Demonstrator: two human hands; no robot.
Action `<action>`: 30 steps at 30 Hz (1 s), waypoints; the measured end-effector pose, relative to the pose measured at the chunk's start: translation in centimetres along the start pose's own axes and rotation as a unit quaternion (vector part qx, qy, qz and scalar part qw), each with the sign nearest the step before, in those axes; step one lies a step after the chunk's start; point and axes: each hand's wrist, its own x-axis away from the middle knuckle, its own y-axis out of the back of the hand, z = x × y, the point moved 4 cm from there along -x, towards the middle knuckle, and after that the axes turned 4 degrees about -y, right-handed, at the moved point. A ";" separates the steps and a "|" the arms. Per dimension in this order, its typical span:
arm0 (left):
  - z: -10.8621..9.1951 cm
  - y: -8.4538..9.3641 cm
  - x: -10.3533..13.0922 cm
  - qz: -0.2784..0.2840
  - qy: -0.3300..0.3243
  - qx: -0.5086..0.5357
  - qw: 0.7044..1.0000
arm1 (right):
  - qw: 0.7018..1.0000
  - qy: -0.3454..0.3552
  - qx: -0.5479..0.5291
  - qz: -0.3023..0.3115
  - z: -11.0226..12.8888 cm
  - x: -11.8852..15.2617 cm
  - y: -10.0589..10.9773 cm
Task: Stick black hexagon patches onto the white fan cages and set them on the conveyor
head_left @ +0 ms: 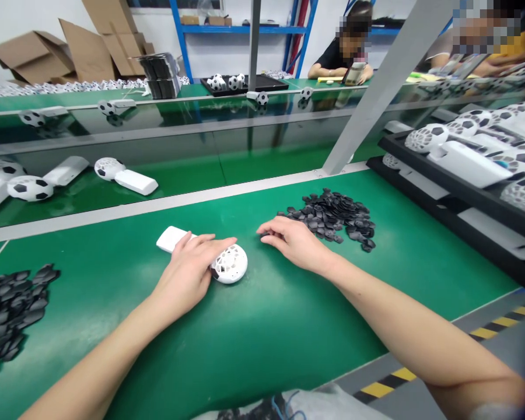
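On the green table lies a white handheld device with a round soccer-ball-patterned head (235,269), its openwork top facing up, and a white handle (170,239). My left hand (188,265) is wrapped over it where head and handle meet, hiding that part. To the right, apart from the device, my right hand (291,239) has thumb and fingers pinched together on a small black piece (265,234), mostly hidden. Just behind that hand is a pile of small black pieces (336,213). A second pile of larger black pieces (13,315) lies at the left.
Black trays (464,175) of similar soccer-ball devices are stacked at the right. Beyond the table's pale edge strip (192,195), more devices (125,176) lie on a green belt. A slanted grey post (371,93) rises there. A co-worker (347,49) sits across.
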 end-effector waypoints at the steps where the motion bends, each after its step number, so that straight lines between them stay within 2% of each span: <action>1: 0.0 -0.1 0.0 0.002 0.004 0.002 1.000 | 0.999 0.033 -0.019 -0.001 0.6 0.2 0.0; 5: 0.0 -0.2 0.0 0.027 0.015 0.017 0.999 | 0.990 0.109 -0.085 -0.002 2.3 1.1 -0.1; 9: -0.4 0.1 0.0 0.043 0.019 0.037 0.998 | 0.979 0.175 -0.101 0.013 3.5 2.0 -0.5; 14: -0.6 0.0 -0.1 0.039 0.037 0.057 0.997 | 0.954 0.299 -0.004 -0.032 4.8 3.1 -1.2; 17: -0.8 -0.1 -0.2 0.032 0.050 0.062 0.996 | 0.933 0.346 0.070 -0.067 5.7 3.5 -1.5; 19: -1.0 -0.1 -0.2 0.024 0.058 0.064 0.996 | 0.928 0.350 0.108 -0.063 6.1 3.6 -1.8; 22: -1.3 0.0 0.0 0.012 0.063 0.065 0.996 | 0.941 0.322 0.107 -0.017 6.2 3.4 -2.2; 26: -1.4 0.0 0.0 -0.002 0.066 0.069 0.995 | 0.957 0.288 0.009 -0.021 5.8 3.0 -2.4; 30: -1.4 0.0 0.0 -0.011 0.078 0.073 0.994 | 0.973 0.201 -0.110 -0.033 4.8 2.4 -2.6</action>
